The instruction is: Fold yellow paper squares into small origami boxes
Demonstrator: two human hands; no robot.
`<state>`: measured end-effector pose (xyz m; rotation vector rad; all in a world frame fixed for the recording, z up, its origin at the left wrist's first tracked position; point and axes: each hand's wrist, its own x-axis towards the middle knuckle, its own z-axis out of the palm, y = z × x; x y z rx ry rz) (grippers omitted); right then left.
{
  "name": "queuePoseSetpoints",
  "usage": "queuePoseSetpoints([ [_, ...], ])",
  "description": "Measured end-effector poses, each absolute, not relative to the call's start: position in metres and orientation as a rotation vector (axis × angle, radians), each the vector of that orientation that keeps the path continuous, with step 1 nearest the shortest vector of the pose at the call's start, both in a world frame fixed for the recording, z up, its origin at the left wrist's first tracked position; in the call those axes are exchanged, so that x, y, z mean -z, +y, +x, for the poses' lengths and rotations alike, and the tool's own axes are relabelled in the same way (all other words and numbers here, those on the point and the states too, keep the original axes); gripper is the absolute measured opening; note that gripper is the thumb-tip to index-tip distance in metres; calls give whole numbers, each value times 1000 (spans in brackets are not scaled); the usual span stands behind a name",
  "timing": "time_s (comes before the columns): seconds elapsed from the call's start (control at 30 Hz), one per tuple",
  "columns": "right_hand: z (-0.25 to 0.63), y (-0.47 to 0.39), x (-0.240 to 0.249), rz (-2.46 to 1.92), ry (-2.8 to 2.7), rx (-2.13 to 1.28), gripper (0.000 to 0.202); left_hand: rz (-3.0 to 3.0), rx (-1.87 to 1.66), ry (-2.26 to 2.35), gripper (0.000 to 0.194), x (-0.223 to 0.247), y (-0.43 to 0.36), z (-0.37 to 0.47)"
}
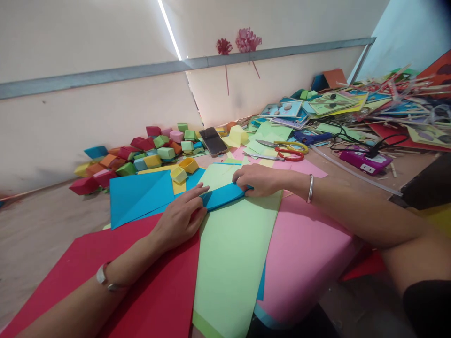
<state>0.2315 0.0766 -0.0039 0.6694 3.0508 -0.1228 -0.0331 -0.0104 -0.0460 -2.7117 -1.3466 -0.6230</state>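
Observation:
A folded strip of blue paper (225,195) lies across the light green paper sheet (236,234) in front of me. My right hand (259,180) has its fingers curled over the strip's right end, thumb at the near edge. At the left end my left hand (181,213) holds the strip, its thumb at the near edge and its fingers bent over the top. Under my left wrist is a large red paper sheet (141,267). Flat blue paper (137,192) rests beyond that hand, close to small yellow folded paper boxes (188,165).
Many coloured paper boxes (137,152) are heaped by the wall. A phone (213,142), scissors (291,152), a blue glue gun (312,137) and a purple power strip (366,159) lie behind and right. Pink paper (299,239) hangs over the front edge.

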Motion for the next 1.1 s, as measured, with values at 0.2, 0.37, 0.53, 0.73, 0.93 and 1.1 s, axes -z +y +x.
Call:
queuePoseSetpoints([
  [0.2, 234, 77, 2, 638, 3055, 216, 5, -2787, 599, -1423, 26, 45, -9, -35],
  [0.37, 232, 77, 3, 666, 3074, 317, 12, -2799, 581, -1451, 26, 45, -8, -35],
  [0.53, 228, 75, 7, 807, 3104, 349, 18, -2790, 589, -1429, 27, 43, -9, -33],
  [0.73, 226, 73, 7, 703, 3136, 440, 26, -2758, 658, -1309, 31, 43, -9, -34],
  [0.93, 228, 73, 4, 762, 3098, 415, 25, -2678, 736, -1229, 26, 41, -9, -31],
  [1.1, 230, 72, 1, 686, 3107, 427, 14, -2599, 773, -1252, 30, 37, -12, -30],
])
